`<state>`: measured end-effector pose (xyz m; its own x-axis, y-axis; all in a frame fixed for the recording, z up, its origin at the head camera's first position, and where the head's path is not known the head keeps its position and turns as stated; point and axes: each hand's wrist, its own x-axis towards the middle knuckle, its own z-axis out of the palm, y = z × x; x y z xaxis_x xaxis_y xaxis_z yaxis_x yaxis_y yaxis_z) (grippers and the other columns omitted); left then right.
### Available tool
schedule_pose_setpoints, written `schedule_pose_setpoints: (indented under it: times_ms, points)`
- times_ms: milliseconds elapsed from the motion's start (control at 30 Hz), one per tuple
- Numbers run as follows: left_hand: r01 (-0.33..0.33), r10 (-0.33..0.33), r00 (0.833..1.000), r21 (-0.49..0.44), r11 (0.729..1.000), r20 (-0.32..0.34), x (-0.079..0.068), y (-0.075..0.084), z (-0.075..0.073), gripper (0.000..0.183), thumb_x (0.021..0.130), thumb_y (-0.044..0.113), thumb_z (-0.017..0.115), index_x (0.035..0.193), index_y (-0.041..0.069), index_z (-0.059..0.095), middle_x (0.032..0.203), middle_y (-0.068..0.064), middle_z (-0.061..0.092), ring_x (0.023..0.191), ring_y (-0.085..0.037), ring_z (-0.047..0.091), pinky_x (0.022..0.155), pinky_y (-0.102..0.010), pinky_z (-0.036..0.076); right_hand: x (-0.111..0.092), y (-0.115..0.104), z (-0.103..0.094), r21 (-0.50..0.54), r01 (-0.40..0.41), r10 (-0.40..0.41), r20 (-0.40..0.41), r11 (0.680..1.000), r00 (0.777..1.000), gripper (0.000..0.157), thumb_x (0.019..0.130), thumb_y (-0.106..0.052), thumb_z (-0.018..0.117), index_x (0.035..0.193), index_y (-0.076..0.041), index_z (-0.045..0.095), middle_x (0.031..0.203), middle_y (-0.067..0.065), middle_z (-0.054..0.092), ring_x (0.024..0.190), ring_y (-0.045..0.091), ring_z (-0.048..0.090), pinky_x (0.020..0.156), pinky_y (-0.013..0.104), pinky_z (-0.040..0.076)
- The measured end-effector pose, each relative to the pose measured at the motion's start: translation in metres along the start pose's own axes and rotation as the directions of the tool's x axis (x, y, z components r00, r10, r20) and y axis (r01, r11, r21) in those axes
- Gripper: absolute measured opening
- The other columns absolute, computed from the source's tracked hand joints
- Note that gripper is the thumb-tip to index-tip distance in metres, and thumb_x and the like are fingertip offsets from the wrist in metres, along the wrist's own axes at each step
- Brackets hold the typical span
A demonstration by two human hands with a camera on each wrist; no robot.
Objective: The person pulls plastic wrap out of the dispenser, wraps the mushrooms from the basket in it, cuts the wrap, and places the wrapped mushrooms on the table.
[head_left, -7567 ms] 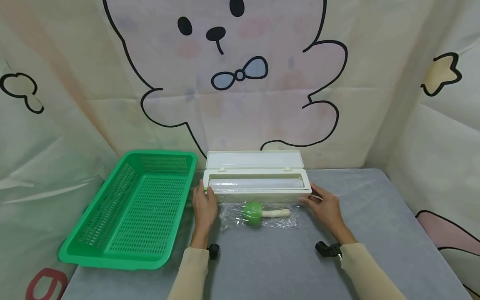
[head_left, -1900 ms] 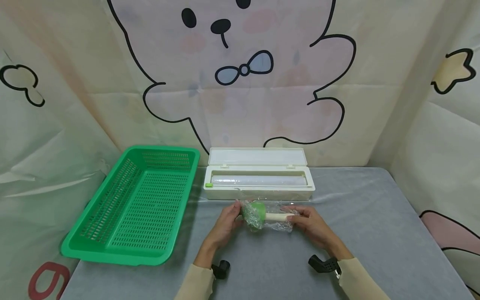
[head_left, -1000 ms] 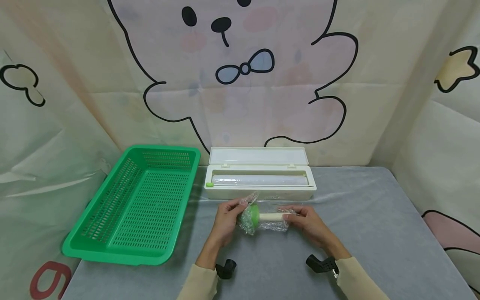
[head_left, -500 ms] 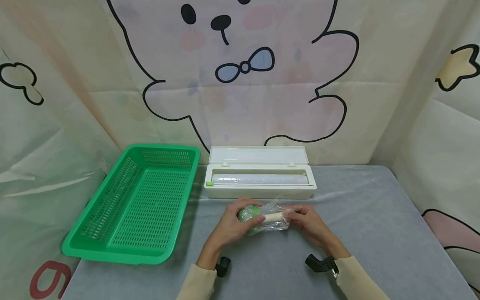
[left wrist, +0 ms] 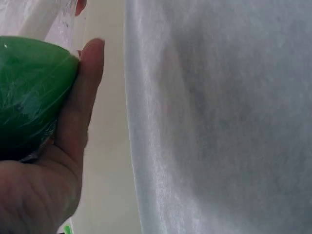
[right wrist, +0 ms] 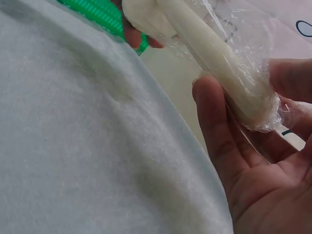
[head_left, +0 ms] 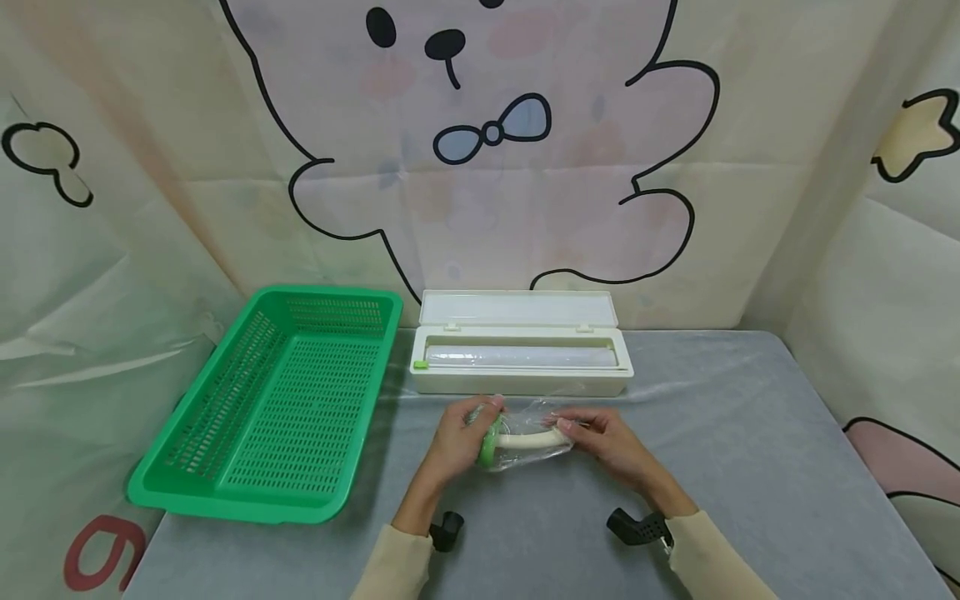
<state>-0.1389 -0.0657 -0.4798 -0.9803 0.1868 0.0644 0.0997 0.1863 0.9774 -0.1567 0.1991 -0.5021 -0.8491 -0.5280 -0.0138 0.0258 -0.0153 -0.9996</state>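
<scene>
A mushroom-shaped object (head_left: 525, 440) with a rounded green cap (left wrist: 31, 97) and a pale stem (right wrist: 214, 53) is wrapped in clear cling film (head_left: 536, 417). My left hand (head_left: 457, 442) grips the cap, its fingers curled around the far side. My right hand (head_left: 611, 446) pinches the film and the stem's end between thumb and fingers. Both hands hold the object above the table, just in front of the white cling film dispenser (head_left: 521, 383). Its lid (head_left: 517, 308) stands up, and a film roll (head_left: 521, 357) lies inside.
A green perforated basket (head_left: 300, 408) stands to the left of the dispenser. A small light-green slider (head_left: 421, 364) sits at the dispenser's left end. Grey cloth (head_left: 562, 533) covers the table, and a printed curtain (head_left: 487, 217) hangs behind.
Earlier both hands rested at the dispenser's ends while the object lay on film. Now they hold it wrapped. In the last second my left hand shifted over the cap and the object turned slightly.
</scene>
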Motion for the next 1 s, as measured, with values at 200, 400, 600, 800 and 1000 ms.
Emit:
schedule_pose_setpoints:
  times_ms: [200, 400, 600, 800, 1000]
  points:
    - [0.165, -0.157, 0.986, -0.162, 0.973, 0.061, -0.0001, -0.0003, -0.0015, 0.055, 0.107, 0.045, 0.048, 0.100, -0.004, 0.073, 0.082, -0.009, 0.067, 0.064, -0.012, 0.058, 0.058, -0.027, 0.048, 0.0023, -0.0028, 0.0028, -0.012, 0.032, -0.032, 0.025, 0.999, 0.999, 0.040, 0.109, -0.015, 0.048, 0.135, 0.015, 0.054, 0.137, 0.003, 0.064, 0.124, 0.006, 0.057, 0.096, 0.023, 0.049]
    - [0.227, -0.159, 0.952, -0.254, 0.940, 0.262, -0.0009, -0.0012, -0.0076, 0.043, 0.098, 0.042, 0.066, 0.086, 0.001, 0.067, 0.072, -0.001, 0.065, 0.062, -0.011, 0.058, 0.059, -0.025, 0.047, 0.0066, -0.0060, 0.0054, 0.097, 0.065, -0.067, 0.016, 0.993, 0.998, 0.046, 0.112, -0.019, 0.038, 0.129, 0.020, 0.054, 0.128, 0.006, 0.069, 0.125, 0.013, 0.059, 0.098, 0.026, 0.050]
    - [0.282, -0.188, 0.922, -0.255, 0.925, 0.337, 0.0009, -0.0022, -0.0087, 0.036, 0.093, 0.035, 0.075, 0.096, 0.000, 0.069, 0.078, -0.006, 0.068, 0.063, -0.015, 0.065, 0.063, -0.030, 0.055, 0.0067, -0.0094, 0.0064, 0.199, 0.067, -0.073, 0.022, 0.978, 0.997, 0.043, 0.112, -0.015, 0.038, 0.126, 0.022, 0.055, 0.122, 0.009, 0.071, 0.120, 0.015, 0.063, 0.096, 0.027, 0.052]
    - [0.408, -0.323, 0.900, -0.310, 0.859, 0.292, 0.0010, -0.0015, -0.0041, 0.054, 0.094, 0.050, 0.070, 0.101, -0.004, 0.069, 0.079, -0.011, 0.071, 0.062, -0.020, 0.069, 0.062, -0.040, 0.061, 0.0061, -0.0099, 0.0069, 0.295, 0.107, -0.141, 0.098, 0.950, 0.985, 0.043, 0.113, -0.013, 0.031, 0.128, 0.019, 0.056, 0.127, 0.013, 0.068, 0.122, 0.020, 0.062, 0.101, 0.031, 0.049]
    - [0.439, -0.348, 0.889, -0.337, 0.833, 0.296, 0.0010, -0.0025, -0.0037, 0.058, 0.093, 0.052, 0.070, 0.104, -0.005, 0.068, 0.081, -0.012, 0.071, 0.067, -0.020, 0.069, 0.062, -0.041, 0.061, 0.0042, -0.0069, 0.0078, 0.153, 0.091, -0.106, 0.087, 0.984, 0.991, 0.039, 0.109, -0.008, 0.044, 0.131, 0.023, 0.049, 0.129, 0.014, 0.067, 0.124, 0.016, 0.060, 0.101, 0.027, 0.048]
